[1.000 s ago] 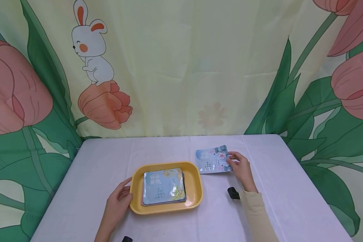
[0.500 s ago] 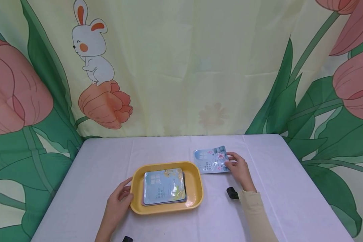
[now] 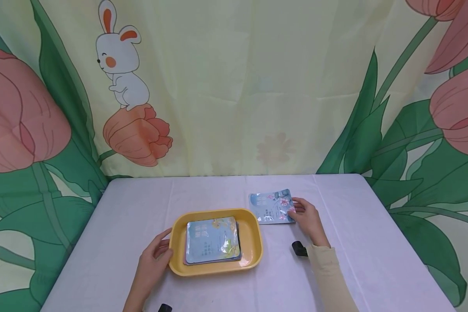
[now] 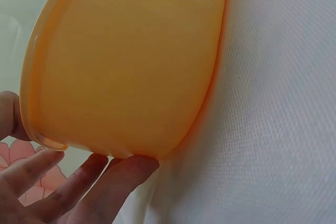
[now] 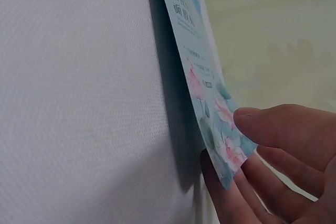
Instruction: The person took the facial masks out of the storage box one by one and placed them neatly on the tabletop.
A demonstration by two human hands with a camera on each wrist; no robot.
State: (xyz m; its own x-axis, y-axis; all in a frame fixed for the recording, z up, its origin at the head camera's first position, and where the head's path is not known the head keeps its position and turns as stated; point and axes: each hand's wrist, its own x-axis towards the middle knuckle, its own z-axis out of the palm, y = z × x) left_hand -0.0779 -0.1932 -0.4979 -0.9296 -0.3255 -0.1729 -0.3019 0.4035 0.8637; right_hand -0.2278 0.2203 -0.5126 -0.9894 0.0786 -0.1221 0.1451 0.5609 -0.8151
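Note:
My right hand (image 3: 309, 220) pinches the right edge of a blue face mask packet (image 3: 271, 207) printed with pink flowers. In the right wrist view the thumb lies on the packet's printed face (image 5: 202, 85), with fingers behind it, and that end is tilted up off the cloth. The packet's left end lies just behind the yellow tray (image 3: 253, 255). At the tray's left end, my left hand (image 3: 152, 260) holds the rim. Seen from the left wrist, several fingertips (image 4: 139, 165) press the outer wall. More face mask packets (image 3: 210, 240) lie stacked inside the tray, a light blue one on top.
A white cloth (image 3: 206, 193) covers the table. Behind it hangs a curtain (image 3: 226, 86) printed with tulips and a rabbit. A black device (image 3: 299, 248) sits by the right wrist, and another black piece (image 3: 165, 308) by the left.
My right hand and the packet it pinches have shifted slightly left and down, towards the tray. My left hand and the tray have stayed almost still.

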